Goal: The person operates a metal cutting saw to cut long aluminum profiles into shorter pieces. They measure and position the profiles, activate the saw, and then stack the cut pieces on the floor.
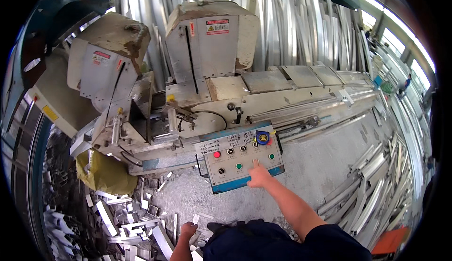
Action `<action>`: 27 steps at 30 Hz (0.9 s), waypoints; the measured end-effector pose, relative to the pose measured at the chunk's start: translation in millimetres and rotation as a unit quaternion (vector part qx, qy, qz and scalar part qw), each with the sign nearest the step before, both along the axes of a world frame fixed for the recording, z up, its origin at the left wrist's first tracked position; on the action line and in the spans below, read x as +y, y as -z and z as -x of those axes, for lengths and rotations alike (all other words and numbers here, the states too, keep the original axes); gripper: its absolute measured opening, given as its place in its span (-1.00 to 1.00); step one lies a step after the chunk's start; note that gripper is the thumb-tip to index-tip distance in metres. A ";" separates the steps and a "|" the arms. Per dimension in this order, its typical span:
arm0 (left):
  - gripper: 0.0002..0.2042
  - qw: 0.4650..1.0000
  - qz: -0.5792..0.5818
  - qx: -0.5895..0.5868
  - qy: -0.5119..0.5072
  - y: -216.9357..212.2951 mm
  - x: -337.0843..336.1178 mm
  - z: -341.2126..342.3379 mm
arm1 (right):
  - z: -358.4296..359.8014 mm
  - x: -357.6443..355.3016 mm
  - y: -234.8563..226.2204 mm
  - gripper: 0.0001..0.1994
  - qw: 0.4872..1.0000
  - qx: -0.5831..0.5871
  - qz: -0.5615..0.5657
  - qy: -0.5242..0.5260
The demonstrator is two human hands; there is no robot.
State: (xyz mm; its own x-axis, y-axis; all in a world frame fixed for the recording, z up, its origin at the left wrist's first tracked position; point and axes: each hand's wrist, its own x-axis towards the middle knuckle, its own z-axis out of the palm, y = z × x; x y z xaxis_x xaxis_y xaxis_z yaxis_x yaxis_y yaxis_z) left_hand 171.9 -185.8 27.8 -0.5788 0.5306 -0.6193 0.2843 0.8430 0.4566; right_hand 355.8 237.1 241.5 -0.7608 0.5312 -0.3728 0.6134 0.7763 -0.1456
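Our hands are apart: the right hand (259,176) reaches forward with the index finger stretched out, its tip on a small button (255,161) near the lower middle of the control panel (245,160), the other fingers curled and grasping nothing. The left hand (188,231) hangs low by our hip, loosely closed just above the offcuts, and we cannot tell whether it holds anything.

The biggest thing before us is the double-head cutting saw (202,72), two dusty hooded saw heads tilted over a long metal bed, with aluminium profiles (301,25) stacked upright behind it. More profile lengths (376,185) lie piled on the floor to the right, and short aluminium offcuts (127,214) litter the floor to the left beside a yellow sack (106,174).

On the panel sit a red button (216,154), green buttons, several knobs and a blue-and-yellow tape measure (262,136).

We judge that the step in hand is pressing a machine control; the next move calls for keeping both hands away from the saw heads.
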 end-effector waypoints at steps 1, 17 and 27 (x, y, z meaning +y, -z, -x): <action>-0.52 1.000 0.012 -0.014 0.022 -1.0 -2.1 -10.1 | -1.6 0.3 -1.6 -0.45 1.000 -0.001 0.007 -0.001; -0.35 0.843 0.140 -0.499 -0.145 22.7 -23.7 -159.8 | -99.1 -16.1 39.0 -0.51 0.946 0.317 0.055 0.048; -0.07 0.832 -0.038 -0.547 -0.080 33.8 33.9 -228.8 | -394.2 -41.3 130.8 -0.45 0.960 -0.154 0.197 0.124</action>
